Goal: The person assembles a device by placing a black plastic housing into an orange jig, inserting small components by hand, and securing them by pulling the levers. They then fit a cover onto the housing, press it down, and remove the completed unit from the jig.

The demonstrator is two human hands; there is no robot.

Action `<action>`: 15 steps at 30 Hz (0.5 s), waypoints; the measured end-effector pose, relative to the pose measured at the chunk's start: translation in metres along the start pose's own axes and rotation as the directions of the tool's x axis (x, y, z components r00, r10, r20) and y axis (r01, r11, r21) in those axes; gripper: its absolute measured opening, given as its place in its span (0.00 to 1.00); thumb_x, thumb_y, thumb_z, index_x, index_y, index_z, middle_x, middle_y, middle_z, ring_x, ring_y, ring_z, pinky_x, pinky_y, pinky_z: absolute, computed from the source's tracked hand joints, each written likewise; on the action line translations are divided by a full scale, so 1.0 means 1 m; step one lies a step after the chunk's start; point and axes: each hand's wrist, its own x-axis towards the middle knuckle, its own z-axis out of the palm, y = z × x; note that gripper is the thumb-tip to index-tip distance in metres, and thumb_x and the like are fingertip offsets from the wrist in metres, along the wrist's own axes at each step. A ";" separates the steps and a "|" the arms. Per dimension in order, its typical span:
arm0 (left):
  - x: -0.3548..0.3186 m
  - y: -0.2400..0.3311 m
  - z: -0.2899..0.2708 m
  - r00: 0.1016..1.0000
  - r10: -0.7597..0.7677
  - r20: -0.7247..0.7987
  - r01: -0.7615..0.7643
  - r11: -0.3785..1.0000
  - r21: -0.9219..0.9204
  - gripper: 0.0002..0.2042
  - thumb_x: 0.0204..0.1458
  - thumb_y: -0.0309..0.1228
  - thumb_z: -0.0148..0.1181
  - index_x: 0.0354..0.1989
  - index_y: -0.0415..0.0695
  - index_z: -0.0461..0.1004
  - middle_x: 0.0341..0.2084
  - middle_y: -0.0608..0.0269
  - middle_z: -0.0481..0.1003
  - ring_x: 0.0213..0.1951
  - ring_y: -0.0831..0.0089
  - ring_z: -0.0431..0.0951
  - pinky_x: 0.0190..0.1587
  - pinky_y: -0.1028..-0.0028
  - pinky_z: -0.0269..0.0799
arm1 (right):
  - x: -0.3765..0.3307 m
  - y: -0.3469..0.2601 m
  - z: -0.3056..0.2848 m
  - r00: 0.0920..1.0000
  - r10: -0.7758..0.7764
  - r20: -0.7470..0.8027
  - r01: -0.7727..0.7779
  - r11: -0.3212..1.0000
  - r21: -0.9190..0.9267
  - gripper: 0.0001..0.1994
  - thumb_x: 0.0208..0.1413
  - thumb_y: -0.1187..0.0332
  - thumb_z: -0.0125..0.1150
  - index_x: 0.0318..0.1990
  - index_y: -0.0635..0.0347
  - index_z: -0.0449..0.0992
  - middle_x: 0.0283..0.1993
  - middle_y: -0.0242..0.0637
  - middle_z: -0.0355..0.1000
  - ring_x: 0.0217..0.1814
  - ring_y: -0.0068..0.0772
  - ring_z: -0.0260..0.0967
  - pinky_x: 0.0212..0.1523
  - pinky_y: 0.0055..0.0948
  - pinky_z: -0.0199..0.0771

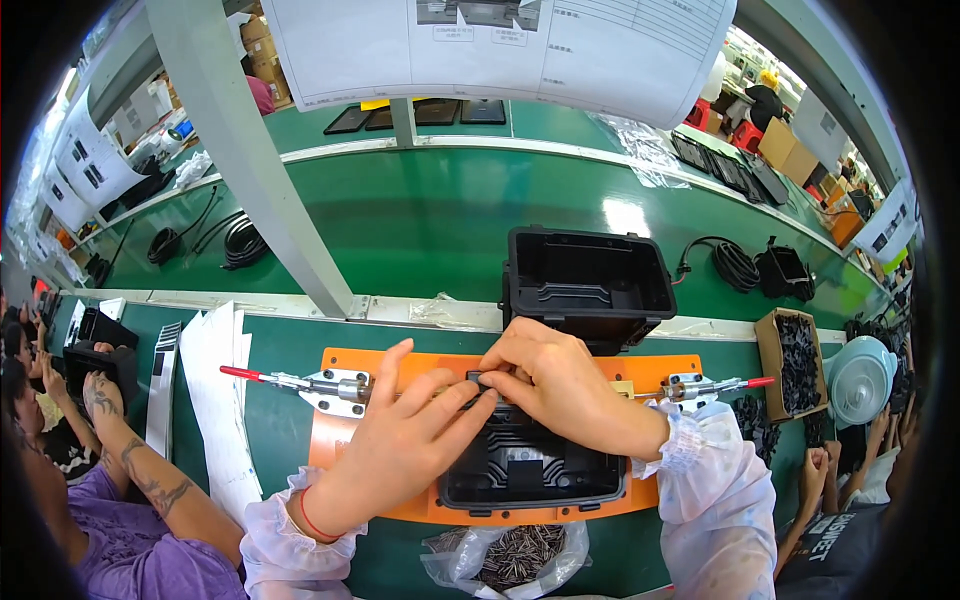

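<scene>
A black plastic box (535,488) lies open side up in an orange fixture (420,510) in front of me. My right hand (565,385) reaches over its far edge, thumb and forefinger closed on a small black part (474,377). My left hand (405,435) comes from the left with its fingers spread. Its fingertips touch the box's far left corner beside that part. Hands cover much of the box's far edge. On either side of the box stand a left toggle clamp (335,389) and a right toggle clamp (695,388), both with red handles.
A second black box (590,280) stands just beyond the fixture. Screws fill a plastic bag (455,565) in front. Paper sheets (215,390) lie left; a carton of black parts (797,365) and a pale fan (860,382) are right. Co-workers sit on both sides.
</scene>
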 end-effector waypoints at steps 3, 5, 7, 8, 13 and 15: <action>0.000 0.003 0.002 0.999 0.034 0.018 -0.034 0.998 0.046 0.15 0.51 0.28 0.61 0.48 0.41 0.80 0.43 0.65 0.73 0.52 0.66 0.75 0.67 0.36 0.58 | -0.004 -0.005 -0.015 0.999 0.028 0.018 -0.029 0.997 0.066 0.06 0.58 0.75 0.68 0.41 0.65 0.81 0.36 0.39 0.74 0.33 0.31 0.78 0.35 0.29 0.77; 0.000 0.003 0.001 0.999 0.042 0.026 -0.043 0.998 0.043 0.15 0.51 0.27 0.61 0.48 0.40 0.81 0.41 0.65 0.73 0.51 0.67 0.75 0.68 0.36 0.58 | -0.010 -0.008 -0.026 0.997 0.058 0.057 -0.066 0.989 0.133 0.07 0.59 0.76 0.67 0.43 0.66 0.81 0.37 0.38 0.75 0.36 0.28 0.78 0.37 0.28 0.78; -0.001 0.006 0.001 0.998 0.046 0.044 -0.048 0.997 0.054 0.15 0.51 0.27 0.61 0.48 0.39 0.81 0.41 0.66 0.73 0.50 0.68 0.76 0.68 0.37 0.58 | -0.020 -0.008 -0.036 0.967 0.182 0.179 -0.246 0.854 0.458 0.09 0.63 0.76 0.65 0.49 0.68 0.79 0.43 0.36 0.75 0.43 0.23 0.77 0.44 0.27 0.78; -0.002 0.007 0.001 0.997 0.049 0.059 -0.053 0.996 0.069 0.15 0.51 0.27 0.61 0.48 0.39 0.81 0.40 0.66 0.73 0.49 0.69 0.76 0.68 0.37 0.58 | -0.024 -0.007 -0.044 0.930 0.228 0.288 -0.358 0.740 0.569 0.13 0.64 0.78 0.62 0.54 0.70 0.76 0.50 0.37 0.74 0.52 0.22 0.73 0.52 0.27 0.76; 0.002 -0.005 -0.002 0.998 0.030 0.049 -0.027 0.998 -0.060 0.15 0.50 0.24 0.61 0.48 0.41 0.82 0.38 0.67 0.74 0.46 0.70 0.77 0.68 0.40 0.58 | -0.041 0.001 -0.065 0.905 0.285 0.316 -0.425 0.627 0.653 0.19 0.62 0.83 0.56 0.61 0.71 0.71 0.54 0.41 0.73 0.56 0.25 0.73 0.58 0.26 0.74; 0.002 -0.006 0.000 0.997 0.012 0.070 -0.002 0.991 -0.134 0.16 0.49 0.22 0.61 0.48 0.43 0.83 0.38 0.68 0.76 0.45 0.71 0.78 0.69 0.41 0.56 | -0.048 0.005 -0.067 0.894 0.325 0.309 -0.447 0.591 0.671 0.18 0.62 0.84 0.55 0.60 0.71 0.71 0.54 0.41 0.73 0.56 0.25 0.73 0.58 0.27 0.75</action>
